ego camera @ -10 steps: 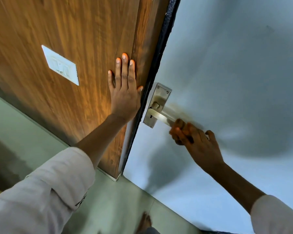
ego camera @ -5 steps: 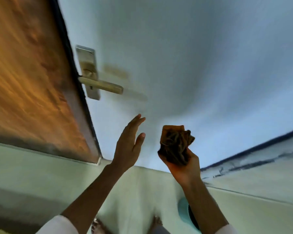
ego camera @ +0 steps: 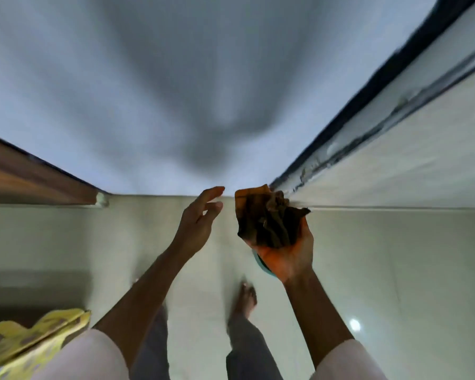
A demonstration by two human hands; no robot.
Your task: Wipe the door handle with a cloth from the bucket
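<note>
Cloth [ego camera: 269,218] in my right hand [ego camera: 285,256], left hand [ego camera: 196,229] just beside it. Bucket [ego camera: 258,263] below right hand. Door [ego camera: 176,91] ahead, my feet on floor [ego camera: 381,256].

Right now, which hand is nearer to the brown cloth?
Right. The right hand holds the crumpled brown cloth in its upturned palm. The left hand is open beside it, to the cloth's left, not touching.

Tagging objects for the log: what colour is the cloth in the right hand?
Dark brown, with an orange-tan edge; the cloth sits crumpled in the right hand. Head view, the only one.
</note>
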